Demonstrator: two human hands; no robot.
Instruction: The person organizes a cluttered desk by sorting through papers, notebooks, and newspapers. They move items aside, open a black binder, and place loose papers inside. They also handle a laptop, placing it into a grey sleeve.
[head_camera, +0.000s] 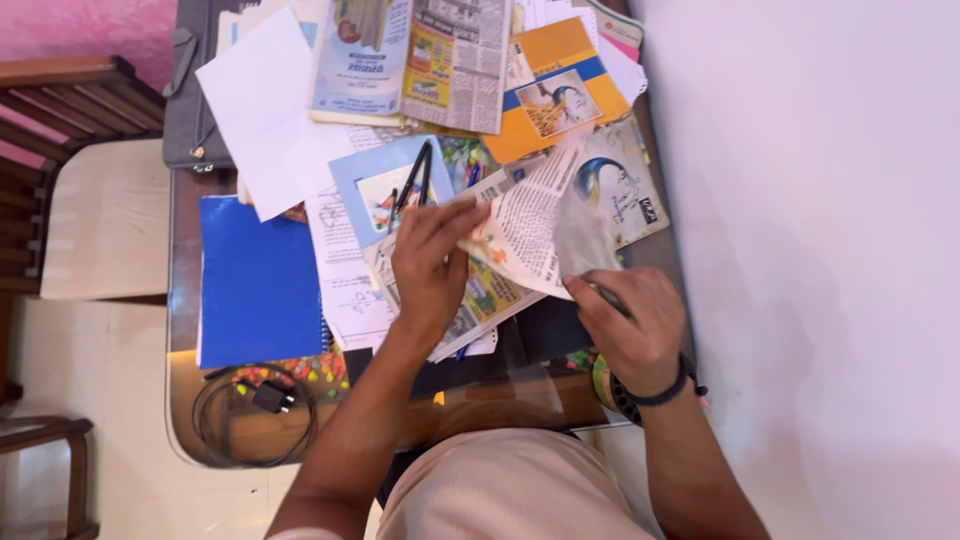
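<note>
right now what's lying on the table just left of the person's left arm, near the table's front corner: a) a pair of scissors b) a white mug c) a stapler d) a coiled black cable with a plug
d: a coiled black cable with a plug lies on the glass table below the blue notebook, while the left hand and right hand handle a printed paper sheet further right.

We count two hands — the left hand (432, 262) and the right hand (628, 325) — plus one blue notebook (258, 282), one folded newspaper (412, 60), one coiled black cable (255, 408) and two pens (414, 182).
</note>
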